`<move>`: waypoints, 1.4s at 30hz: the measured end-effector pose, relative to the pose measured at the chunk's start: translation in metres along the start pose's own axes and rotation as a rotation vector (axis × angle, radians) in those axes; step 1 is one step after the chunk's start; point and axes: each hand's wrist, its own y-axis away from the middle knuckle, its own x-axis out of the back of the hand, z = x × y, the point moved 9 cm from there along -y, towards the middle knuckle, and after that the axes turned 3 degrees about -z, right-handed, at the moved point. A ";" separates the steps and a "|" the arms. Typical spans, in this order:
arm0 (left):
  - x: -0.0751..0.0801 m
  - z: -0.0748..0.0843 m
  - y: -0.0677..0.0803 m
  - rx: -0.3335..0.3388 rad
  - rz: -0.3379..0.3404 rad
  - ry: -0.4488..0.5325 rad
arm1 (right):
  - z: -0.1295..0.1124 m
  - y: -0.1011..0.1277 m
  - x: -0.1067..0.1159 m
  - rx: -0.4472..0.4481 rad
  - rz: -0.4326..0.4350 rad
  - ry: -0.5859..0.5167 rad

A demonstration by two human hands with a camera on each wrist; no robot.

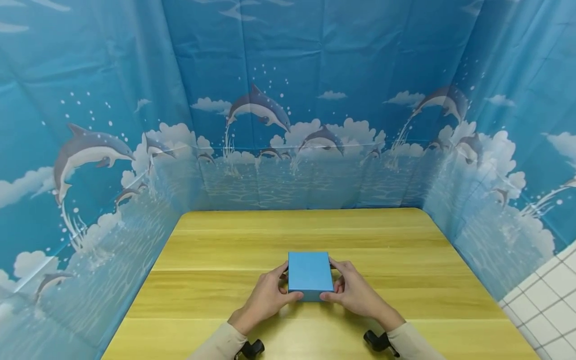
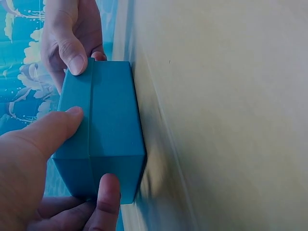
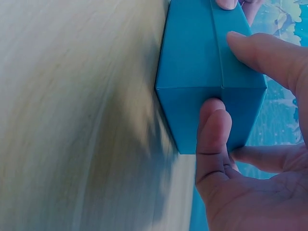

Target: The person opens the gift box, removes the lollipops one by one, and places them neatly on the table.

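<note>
A blue lidded box sits squared to me on the wooden table, or so close above it that I cannot tell a gap. My left hand holds its left side, thumb on the front face and fingers along the side. On the opposite side my right hand grips the box in the same way. Both wrist views show a thin seam round the box, with each thumb pressing the lid part above it. In the right wrist view, fingertips touch the side face near the seam. The box's far face is hidden.
The yellow wood-grain table has rounded far corners. Blue curtains printed with dolphins and clouds stand behind it and along both sides. White floor tiles show at the lower right. A black wrist device is strapped at each sleeve.
</note>
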 end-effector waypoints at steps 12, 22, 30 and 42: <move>0.004 0.007 -0.002 0.003 0.012 -0.055 | 0.001 -0.002 0.005 -0.018 0.000 -0.013; 0.008 0.011 -0.001 -0.013 0.046 -0.064 | -0.001 -0.002 0.008 0.002 0.014 -0.028; 0.012 0.015 -0.001 -0.020 0.060 -0.063 | -0.005 -0.002 0.012 0.013 0.018 -0.052; 0.023 0.027 -0.003 -0.009 0.082 -0.031 | -0.025 -0.002 0.024 0.084 0.069 -0.036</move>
